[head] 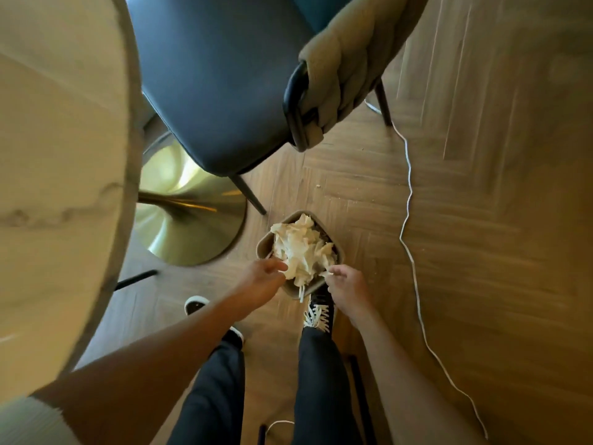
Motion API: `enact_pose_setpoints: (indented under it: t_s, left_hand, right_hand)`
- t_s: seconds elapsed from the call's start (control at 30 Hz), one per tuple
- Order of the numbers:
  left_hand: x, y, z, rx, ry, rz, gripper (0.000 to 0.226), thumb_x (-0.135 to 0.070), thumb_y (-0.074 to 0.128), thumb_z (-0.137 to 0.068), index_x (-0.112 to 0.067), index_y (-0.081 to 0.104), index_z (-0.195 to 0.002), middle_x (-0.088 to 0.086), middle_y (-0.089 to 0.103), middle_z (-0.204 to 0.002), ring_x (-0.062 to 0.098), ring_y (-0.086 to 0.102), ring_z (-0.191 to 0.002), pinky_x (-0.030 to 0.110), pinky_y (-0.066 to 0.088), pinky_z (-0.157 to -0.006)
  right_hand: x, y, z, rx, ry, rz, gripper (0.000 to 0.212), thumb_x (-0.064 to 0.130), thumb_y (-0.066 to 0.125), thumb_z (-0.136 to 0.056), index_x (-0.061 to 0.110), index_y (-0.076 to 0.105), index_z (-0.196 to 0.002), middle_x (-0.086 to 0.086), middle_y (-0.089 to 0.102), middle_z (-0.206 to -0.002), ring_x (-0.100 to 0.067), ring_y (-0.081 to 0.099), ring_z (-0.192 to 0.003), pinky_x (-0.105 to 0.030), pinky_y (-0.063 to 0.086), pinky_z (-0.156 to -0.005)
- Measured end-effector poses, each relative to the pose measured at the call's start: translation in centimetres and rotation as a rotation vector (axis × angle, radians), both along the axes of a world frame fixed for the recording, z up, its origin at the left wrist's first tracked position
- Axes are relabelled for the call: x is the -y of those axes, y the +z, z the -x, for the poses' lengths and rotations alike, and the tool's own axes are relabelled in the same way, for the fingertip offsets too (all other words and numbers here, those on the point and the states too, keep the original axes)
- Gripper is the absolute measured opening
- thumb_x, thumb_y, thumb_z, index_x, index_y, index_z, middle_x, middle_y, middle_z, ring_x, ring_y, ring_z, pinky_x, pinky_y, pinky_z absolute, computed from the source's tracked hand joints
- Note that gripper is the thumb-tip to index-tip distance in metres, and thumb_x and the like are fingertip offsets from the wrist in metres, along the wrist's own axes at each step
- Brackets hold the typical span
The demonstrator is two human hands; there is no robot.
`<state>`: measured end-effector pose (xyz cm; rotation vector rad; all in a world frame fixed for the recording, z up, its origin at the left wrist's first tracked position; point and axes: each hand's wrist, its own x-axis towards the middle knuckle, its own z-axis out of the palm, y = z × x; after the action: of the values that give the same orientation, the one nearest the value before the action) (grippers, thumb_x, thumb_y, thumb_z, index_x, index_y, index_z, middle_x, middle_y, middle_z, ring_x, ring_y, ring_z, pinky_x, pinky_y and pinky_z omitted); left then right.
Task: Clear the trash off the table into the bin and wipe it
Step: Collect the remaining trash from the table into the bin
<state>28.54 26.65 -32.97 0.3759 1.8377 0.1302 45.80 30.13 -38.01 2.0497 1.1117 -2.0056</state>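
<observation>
Herringbone wood floor (465, 203), warm light. Round pale bench (48, 155) fills the left edge of view, on a brass pedestal base (189, 226). Dark blue chair (218, 85) tucked beside it, a knitted beige throw (346, 59) draped over its back. Thin white cord (409, 194) snakes across the floor on the right.

Small tan bin (263, 244) stands on the floor between the chair leg and the person's feet. It is heaped with crumpled white paper trash (301, 245), piled above the rim; a few strips hang over the near edge.

Both arms reach down to the bin. Left hand (261, 279) at the near left rim, fingers extended and touching the paper pile. Right hand (348, 284) at the near right rim, fingertips curled in and pinching the paper at the edge. The two hands sit near each other, apart, the paper between them.

Black sneaker with white laces (319, 311) touches the bin's near side; second shoe (194, 304) to the left. Dark trousers below.
</observation>
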Motion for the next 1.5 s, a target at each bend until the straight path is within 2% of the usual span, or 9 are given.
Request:
enact_pose_setpoints:
  t_s: [0.13, 0.33, 0.53, 0.67, 0.8, 1.03, 1.3, 1.37, 1.5]
  left_hand:
    - [2.3, 6.0, -0.5, 0.013, 0.006, -0.061, 0.023, -0.010, 0.054, -0.093, -0.023, 0.064, -0.108, 0.001, 0.063, -0.091, 0.015, 0.055, -0.078, 0.022, 0.045, -0.065]
    - [6.3, 14.7, -0.6, 0.007, 0.029, -0.195, 0.024, -0.010, 0.054, -0.095, -0.027, 0.063, -0.110, -0.002, 0.063, -0.101, 0.013, 0.061, -0.088, 0.018, 0.047, -0.066]
    - [11.3, 21.7, 0.8, -0.058, 0.126, -0.340, 0.022, -0.011, 0.059, -0.093, -0.031, 0.064, -0.101, -0.007, 0.065, -0.104, 0.003, 0.060, -0.094, 0.012, 0.044, -0.069]
    - [13.9, 24.6, 2.7, -0.094, 0.230, -0.441, 0.023, -0.015, 0.061, -0.092, -0.037, 0.064, -0.095, -0.007, 0.068, -0.102, 0.006, 0.064, -0.095, 0.014, 0.048, -0.078]
    - [15.7, 26.2, 5.7, -0.146, 0.367, -0.521, 0.021, -0.013, 0.060, -0.092, -0.032, 0.067, -0.095, -0.002, 0.069, -0.097, 0.012, 0.064, -0.088, 0.028, 0.050, -0.085]
    - [18.2, 27.3, 13.0, -0.142, 0.606, -0.624, 0.018, -0.011, 0.060, -0.092, -0.023, 0.069, -0.102, 0.003, 0.072, -0.100, 0.021, 0.067, -0.094, 0.030, 0.052, -0.078]
    - [19.3, 28.1, 23.5, -0.216, 0.768, -0.714, 0.020, -0.004, 0.054, -0.095, -0.015, 0.066, -0.107, 0.011, 0.066, -0.104, -0.002, 0.066, -0.071, 0.011, 0.050, -0.062]
    - [19.3, 27.8, 26.5, -0.254, 0.793, -0.711, 0.021, -0.004, 0.055, -0.094, -0.016, 0.066, -0.106, 0.011, 0.066, -0.103, 0.002, 0.063, -0.072, 0.009, 0.048, -0.060]
    - [19.2, 27.3, 32.3, -0.302, 0.789, -0.707, 0.023, -0.006, 0.058, -0.091, -0.025, 0.067, -0.100, 0.001, 0.068, -0.098, 0.011, 0.062, -0.082, 0.015, 0.048, -0.067]
  right_hand:
    - [-0.9, 5.6, 0.4, -0.053, 0.030, -0.067, 0.027, 0.019, 0.054, -0.094, 0.019, 0.060, -0.120, -0.002, 0.061, -0.111, -0.015, 0.060, -0.098, -0.033, 0.052, -0.087]
    - [-0.5, 14.7, 1.0, -0.119, 0.114, -0.189, 0.025, 0.024, 0.055, -0.095, 0.022, 0.060, -0.119, -0.002, 0.061, -0.118, -0.015, 0.061, -0.103, -0.030, 0.053, -0.086]
    - [0.5, 22.8, 3.3, -0.145, 0.277, -0.279, 0.021, 0.018, 0.056, -0.096, 0.022, 0.061, -0.115, 0.000, 0.063, -0.106, -0.009, 0.061, -0.085, -0.011, 0.044, -0.053]
    - [0.3, 25.9, 5.4, -0.150, 0.367, -0.354, 0.011, 0.021, 0.058, -0.094, 0.030, 0.062, -0.098, -0.001, 0.067, -0.101, -0.013, 0.063, -0.087, -0.022, 0.050, -0.065]
    - [0.3, 28.0, 8.7, -0.167, 0.445, -0.391, 0.019, 0.023, 0.059, -0.091, 0.027, 0.064, -0.110, -0.002, 0.066, -0.103, -0.017, 0.063, -0.096, -0.038, 0.055, -0.087]
    - [0.6, 31.2, 19.0, -0.297, 0.531, -0.415, 0.016, 0.021, 0.059, -0.091, 0.022, 0.065, -0.106, -0.002, 0.067, -0.093, -0.015, 0.065, -0.082, -0.036, 0.054, -0.086]
    - [0.8, 32.5, 32.9, -0.313, 0.717, -0.527, 0.015, 0.012, 0.059, -0.092, 0.009, 0.066, -0.105, -0.001, 0.062, -0.076, -0.010, 0.059, -0.061, -0.019, 0.048, -0.059]
    - [0.6, 32.7, 36.4, -0.292, 0.720, -0.628, 0.016, 0.009, 0.058, -0.091, 0.009, 0.067, -0.104, 0.001, 0.061, -0.072, -0.009, 0.057, -0.060, -0.011, 0.045, -0.052]
    - [-0.1, 32.3, 43.5, -0.235, 0.885, -0.815, 0.025, 0.012, 0.059, -0.088, 0.014, 0.069, -0.111, -0.003, 0.063, -0.105, -0.017, 0.062, -0.091, -0.022, 0.047, -0.081]
